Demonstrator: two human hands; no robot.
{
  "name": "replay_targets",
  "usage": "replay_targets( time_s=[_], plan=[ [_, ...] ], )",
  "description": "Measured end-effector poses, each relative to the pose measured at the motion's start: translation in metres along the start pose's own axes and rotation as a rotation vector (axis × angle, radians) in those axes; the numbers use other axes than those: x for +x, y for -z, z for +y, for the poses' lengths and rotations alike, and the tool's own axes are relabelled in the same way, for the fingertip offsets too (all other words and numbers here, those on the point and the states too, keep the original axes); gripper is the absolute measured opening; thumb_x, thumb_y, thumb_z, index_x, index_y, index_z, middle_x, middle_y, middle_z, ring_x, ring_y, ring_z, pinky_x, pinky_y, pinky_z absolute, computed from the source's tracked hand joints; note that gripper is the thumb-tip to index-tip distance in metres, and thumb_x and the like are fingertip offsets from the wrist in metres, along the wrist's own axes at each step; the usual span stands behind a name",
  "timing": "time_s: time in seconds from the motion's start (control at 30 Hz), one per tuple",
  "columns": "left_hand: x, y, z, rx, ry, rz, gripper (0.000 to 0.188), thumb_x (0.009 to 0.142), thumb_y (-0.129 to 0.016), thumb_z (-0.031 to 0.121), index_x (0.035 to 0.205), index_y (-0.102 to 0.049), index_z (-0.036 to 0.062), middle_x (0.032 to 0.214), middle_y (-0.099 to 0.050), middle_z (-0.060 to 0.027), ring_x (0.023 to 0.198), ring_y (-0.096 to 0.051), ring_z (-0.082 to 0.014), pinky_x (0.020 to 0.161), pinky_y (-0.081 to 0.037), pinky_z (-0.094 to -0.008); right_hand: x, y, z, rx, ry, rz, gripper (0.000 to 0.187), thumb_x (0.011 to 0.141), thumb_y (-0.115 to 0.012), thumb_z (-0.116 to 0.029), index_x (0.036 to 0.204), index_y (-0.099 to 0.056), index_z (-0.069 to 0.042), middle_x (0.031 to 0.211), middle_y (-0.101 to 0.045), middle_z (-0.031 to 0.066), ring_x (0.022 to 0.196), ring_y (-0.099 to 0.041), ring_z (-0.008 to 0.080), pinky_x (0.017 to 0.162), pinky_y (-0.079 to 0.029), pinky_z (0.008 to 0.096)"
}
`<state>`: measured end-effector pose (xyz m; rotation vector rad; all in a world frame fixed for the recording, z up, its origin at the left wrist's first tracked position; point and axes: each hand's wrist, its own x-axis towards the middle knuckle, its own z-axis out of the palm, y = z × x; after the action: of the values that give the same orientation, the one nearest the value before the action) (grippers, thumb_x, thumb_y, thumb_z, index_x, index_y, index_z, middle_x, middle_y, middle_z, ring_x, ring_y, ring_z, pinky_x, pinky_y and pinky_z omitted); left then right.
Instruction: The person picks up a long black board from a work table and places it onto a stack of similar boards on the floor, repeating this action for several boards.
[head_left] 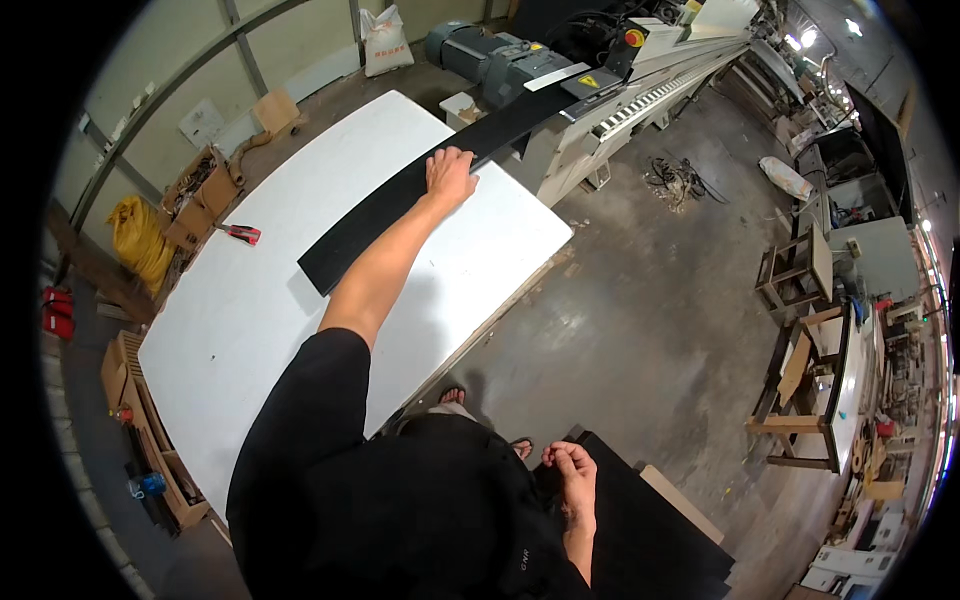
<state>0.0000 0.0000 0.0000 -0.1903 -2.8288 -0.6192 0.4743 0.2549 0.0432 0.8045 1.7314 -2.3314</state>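
A long, narrow black board (375, 215) lies across a white tabletop (480, 270), its far end at the feed side of a machine (575, 90). My left hand (450, 178) reaches over the board near the machine, fingers bent over it and gripping its right edge. Low at my side hangs my right hand (572, 472), loosely closed with curled fingers, and I see nothing in it. A stack of black boards (645, 510) lies just right of that hand.
A red-handled tool (240, 234) rests on the tabletop's left part. Cardboard boxes (200, 190) and a yellow sack (138, 240) stand beyond it. Tangled cables (675, 180) lie on the floor by the machine. Wooden stools (800, 275) and a workbench (840, 400) stand at right.
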Motion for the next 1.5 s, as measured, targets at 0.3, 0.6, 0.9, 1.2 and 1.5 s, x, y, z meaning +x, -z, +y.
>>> replay_targets(
  time_s=[0.3,0.6,0.9,1.2,1.5],
  plan=[
    [-0.02,0.047,-0.057,-0.066,-0.044,0.196,0.028,0.066,-0.073,0.013,0.09,-0.06,0.0103,0.105,-0.057,-0.0046,0.109,-0.047,-0.0271,0.102,-0.024,-0.0561,0.045,-0.038,0.014,0.132,0.025,0.01,0.011,0.089,-0.053,-0.005,0.094,-0.059,0.004,0.084,-0.061,0.0098,0.075,-0.056,0.0161,0.071,-0.045,0.0269],
    [-0.086,0.069,-0.086,-0.156,-0.044,0.266,0.028,0.064,-0.073,0.007,0.088,-0.06,0.0084,0.098,-0.057,-0.006,0.103,-0.049,-0.0259,0.099,-0.029,-0.0475,0.068,-0.051,0.0,0.088,-0.026,-0.144,0.012,0.09,-0.053,-0.007,0.094,-0.059,0.002,0.082,-0.062,0.0089,0.069,-0.056,0.0138,0.063,-0.046,0.0256],
    [-0.145,0.089,-0.118,-0.094,-0.011,0.205,0.022,0.065,-0.069,0.003,0.083,-0.056,0.0052,0.095,-0.053,-0.0113,0.101,-0.047,-0.0287,0.099,-0.03,-0.0466,0.085,-0.057,-0.001,-0.068,-0.087,-0.297,0.012,0.09,-0.053,-0.007,0.094,-0.06,0.001,0.085,-0.063,0.0068,0.074,-0.057,0.0123,0.067,-0.047,0.0257],
    [-0.216,0.114,-0.126,-0.067,0.02,0.395,0.012,0.068,-0.058,-0.001,0.079,-0.055,0.0029,0.089,-0.057,-0.0091,0.093,-0.053,-0.0288,0.081,-0.043,-0.038,0.095,-0.063,0.008,-0.17,-0.143,-0.444,0.012,0.09,-0.053,-0.008,0.095,-0.061,0.001,0.085,-0.064,0.0059,0.077,-0.058,0.0112,0.072,-0.046,0.0236],
    [-0.267,0.144,-0.152,0.109,0.045,0.299,0.014,0.066,-0.058,-0.001,0.077,-0.053,0.0052,0.08,-0.054,-0.0106,0.081,-0.052,-0.0311,0.074,-0.041,-0.0412,0.107,-0.077,0.003,-0.235,-0.174,-0.545,0.013,0.09,-0.054,-0.007,0.097,-0.062,0.001,0.088,-0.064,0.0068,0.082,-0.06,0.0127,0.077,-0.049,0.0244]
  ],
)
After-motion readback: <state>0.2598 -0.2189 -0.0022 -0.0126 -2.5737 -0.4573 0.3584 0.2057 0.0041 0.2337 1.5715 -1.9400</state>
